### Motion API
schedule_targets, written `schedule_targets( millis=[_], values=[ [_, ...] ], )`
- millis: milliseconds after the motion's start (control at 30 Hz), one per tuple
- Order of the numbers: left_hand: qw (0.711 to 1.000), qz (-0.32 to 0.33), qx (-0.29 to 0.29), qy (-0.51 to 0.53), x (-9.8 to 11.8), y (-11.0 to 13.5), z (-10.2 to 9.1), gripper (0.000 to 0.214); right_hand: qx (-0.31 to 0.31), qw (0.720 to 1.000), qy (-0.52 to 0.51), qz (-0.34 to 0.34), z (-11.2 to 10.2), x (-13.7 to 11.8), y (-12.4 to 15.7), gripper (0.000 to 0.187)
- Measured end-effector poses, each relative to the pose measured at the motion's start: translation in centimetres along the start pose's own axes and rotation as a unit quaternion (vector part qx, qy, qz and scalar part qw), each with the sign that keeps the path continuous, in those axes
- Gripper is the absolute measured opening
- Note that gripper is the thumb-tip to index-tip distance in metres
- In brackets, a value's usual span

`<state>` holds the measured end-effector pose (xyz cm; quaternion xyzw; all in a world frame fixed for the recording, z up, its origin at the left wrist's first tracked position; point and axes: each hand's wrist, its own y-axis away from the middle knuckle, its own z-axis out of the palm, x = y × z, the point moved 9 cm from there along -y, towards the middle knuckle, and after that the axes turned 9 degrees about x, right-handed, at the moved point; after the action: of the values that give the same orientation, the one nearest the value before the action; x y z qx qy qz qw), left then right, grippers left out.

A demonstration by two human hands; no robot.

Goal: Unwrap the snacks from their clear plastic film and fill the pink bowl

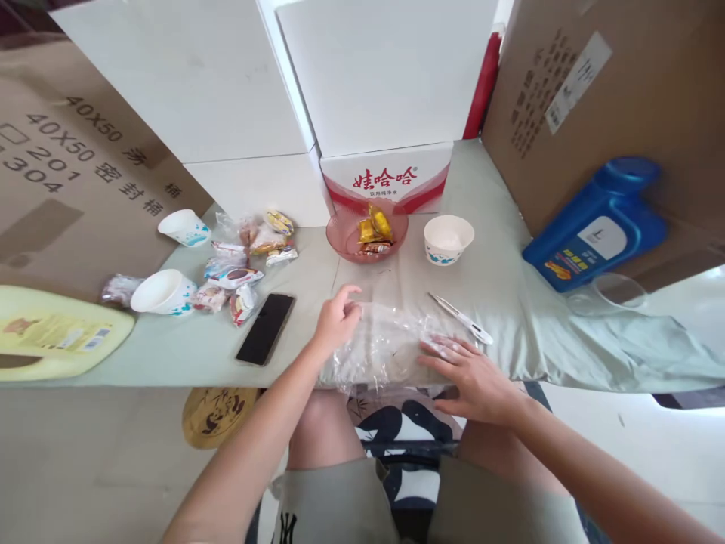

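Both hands rest on a clear plastic bag (385, 344) lying crumpled at the front edge of the bench (170, 355), straight ahead of the seated person's knees. The left hand (338, 317) sits at the bag's upper left corner with fingers curled; whether they pinch the film cannot be told. The right hand (476, 378) lies flat and spread, palm down, pressing the bag's right side.

The step in hand looks like smoothing or holding the bag flat. Judging by how thin and wrinkled the film is, any lift would call for a light pinch at a corner while the other hand steadies it.

The bag's near side droops over the bench edge, so it could slide off. A black phone (266, 327) lies just left of the left hand, and a white thermometer (461, 319) sits just beyond the right hand's fingertips; both crowd the sides. Behind the bag there is open cloth up to a red bowl (367, 234) of snacks and 1 white paper bowl (448, 239).
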<state>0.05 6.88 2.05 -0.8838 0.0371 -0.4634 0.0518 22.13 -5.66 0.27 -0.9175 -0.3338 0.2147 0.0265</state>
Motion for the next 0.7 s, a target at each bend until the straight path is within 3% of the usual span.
schedule_targets(
  millis=[167,267,333,367,433,500,533,600,700],
  values=[
    [0.997,-0.061,-0.016,-0.033,0.1,-4.6,-1.2,0.037,-0.005,1.0,0.018,0.017,-0.3,0.9,1.3,0.05],
    [0.989,-0.062,0.114,-0.067,1.0,-5.9,-4.0,0.028,0.01,0.999,0.014,0.037,-1.1,1.2,1.2,0.046],
    [0.979,0.001,0.184,-0.087,3.3,-4.3,-5.2,0.017,0.039,0.997,-0.002,0.061,-2.1,1.7,0.9,0.05],
    [0.982,0.047,0.16,-0.093,4.7,-3.0,-4.6,0.012,0.055,0.996,-0.017,0.075,-2.5,2.1,0.7,0.055],
    [0.986,0.126,-0.001,-0.113,6.9,0.8,-1.1,0.015,0.08,0.99,-0.06,0.101,-3.1,2.9,0.3,0.06],
    [0.954,0.186,-0.172,-0.159,7.6,5.6,2.6,0.04,0.097,0.981,-0.1,0.136,-3.2,3.9,0.1,0.055],
    [0.938,0.188,-0.22,-0.188,7.1,7.4,3.8,0.053,0.104,0.976,-0.112,0.152,-3.2,4.4,0.1,0.049],
    [0.923,0.179,-0.258,-0.223,5.6,9.2,4.8,0.049,0.118,0.971,-0.116,0.173,-3.2,5.3,0.2,0.038],
    [0.944,0.151,-0.213,-0.202,3.7,8.6,3.7,0.024,0.121,0.975,-0.1,0.158,-3.3,5.5,0.7,0.032]
  ],
)
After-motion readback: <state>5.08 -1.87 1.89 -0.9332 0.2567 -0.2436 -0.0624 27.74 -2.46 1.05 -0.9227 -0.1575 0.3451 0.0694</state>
